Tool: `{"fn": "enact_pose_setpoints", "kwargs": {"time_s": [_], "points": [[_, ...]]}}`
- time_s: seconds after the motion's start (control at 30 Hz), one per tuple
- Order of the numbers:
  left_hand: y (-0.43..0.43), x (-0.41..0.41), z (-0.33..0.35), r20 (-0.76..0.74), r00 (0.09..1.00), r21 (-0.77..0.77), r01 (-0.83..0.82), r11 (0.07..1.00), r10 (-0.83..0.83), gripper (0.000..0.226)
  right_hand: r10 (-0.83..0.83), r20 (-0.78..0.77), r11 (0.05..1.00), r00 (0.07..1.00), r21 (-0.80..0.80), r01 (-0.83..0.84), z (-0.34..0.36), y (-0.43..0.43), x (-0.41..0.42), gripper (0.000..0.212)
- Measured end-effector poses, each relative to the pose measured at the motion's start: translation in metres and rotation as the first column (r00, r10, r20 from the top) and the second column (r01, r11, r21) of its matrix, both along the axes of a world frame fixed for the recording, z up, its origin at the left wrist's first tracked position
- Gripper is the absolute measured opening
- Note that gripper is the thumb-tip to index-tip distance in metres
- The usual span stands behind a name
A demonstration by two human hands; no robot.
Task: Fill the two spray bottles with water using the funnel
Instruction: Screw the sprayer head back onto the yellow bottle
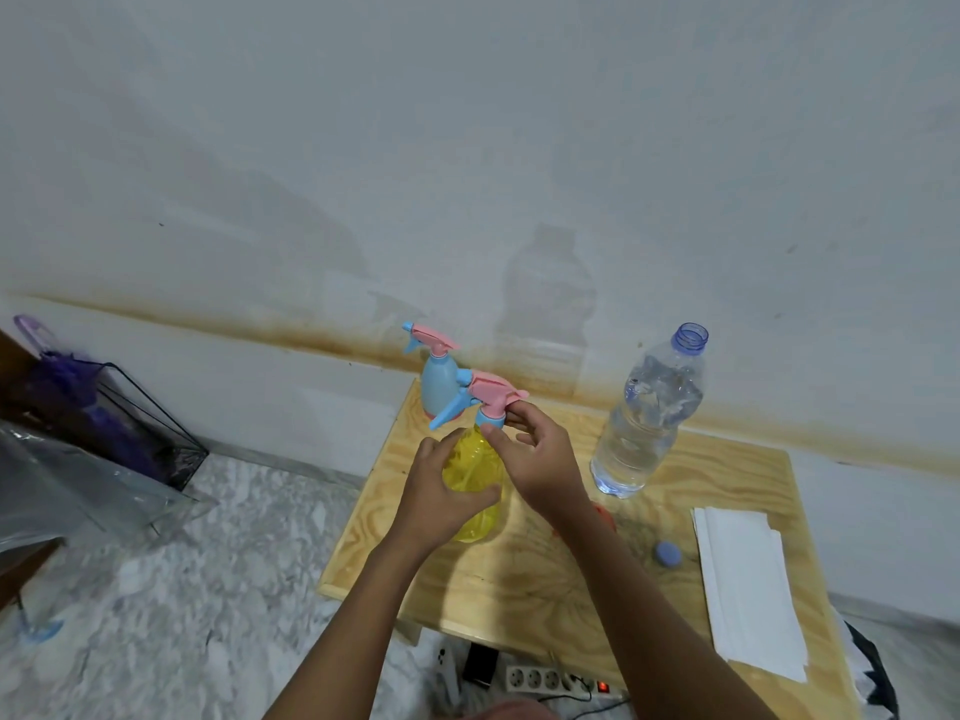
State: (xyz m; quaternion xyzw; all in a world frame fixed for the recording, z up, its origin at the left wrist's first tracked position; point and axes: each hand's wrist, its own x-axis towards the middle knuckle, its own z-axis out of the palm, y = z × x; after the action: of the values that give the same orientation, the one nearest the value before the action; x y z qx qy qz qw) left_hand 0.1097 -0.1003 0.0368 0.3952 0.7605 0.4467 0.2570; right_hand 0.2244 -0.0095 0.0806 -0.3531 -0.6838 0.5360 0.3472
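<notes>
left hand (441, 498) grips yellow spray bottle (475, 491) upright on bench (545, 574); right hand (540, 459) fingers pinch its pink-blue spray head (485, 402). blue spray bottle (439, 389) behind.

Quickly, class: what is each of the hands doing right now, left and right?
Left hand: gripping the yellow spray bottle by its body.
Right hand: pinching the spray head at its blue collar.

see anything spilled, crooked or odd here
No spill shows. The water bottle stands uncapped, its blue cap loose on the table. A brown stain runs along the wall, and a power strip lies on the floor under the table's near edge.
</notes>
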Motion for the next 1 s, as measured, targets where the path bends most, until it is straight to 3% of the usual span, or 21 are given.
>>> {"fn": "enact_pose_setpoints", "kwargs": {"time_s": [0.17,0.3,0.43,0.67,0.9,1.0], "points": [[0.001,0.004,0.007,-0.024,1.0,0.045,0.014,0.999,-0.013,0.076,-0.054,-0.016,0.998,0.998,-0.021,0.054,0.0,0.0,0.001,0.031],[0.002,0.007,0.011,-0.017,0.999,0.071,0.028,0.997,-0.027,0.076,0.029,0.007,0.999,1.0,-0.024,-0.029,0.012,0.001,0.005,0.037],[0.004,0.006,0.011,-0.002,1.0,0.097,0.029,0.995,-0.029,0.076,0.106,-0.026,0.991,0.994,-0.082,-0.108,0.016,0.007,0.01,0.021],[0.008,0.005,0.018,-0.01,0.998,0.161,0.055,0.985,-0.054,0.08,-0.09,-0.147,0.987,0.985,-0.145,0.069,0.015,-0.005,0.0,0.024],[0.011,0.007,0.024,-0.025,0.999,0.199,0.048,0.979,-0.044,0.075,-0.11,-0.325,0.966,0.939,-0.256,0.025,0.023,-0.013,0.002,0.007],[0.011,0.007,0.028,-0.005,0.998,0.212,0.063,0.975,-0.064,0.078,-0.153,-0.35,0.955,0.924,-0.292,0.047,0.025,-0.017,-0.001,0.009]]}}
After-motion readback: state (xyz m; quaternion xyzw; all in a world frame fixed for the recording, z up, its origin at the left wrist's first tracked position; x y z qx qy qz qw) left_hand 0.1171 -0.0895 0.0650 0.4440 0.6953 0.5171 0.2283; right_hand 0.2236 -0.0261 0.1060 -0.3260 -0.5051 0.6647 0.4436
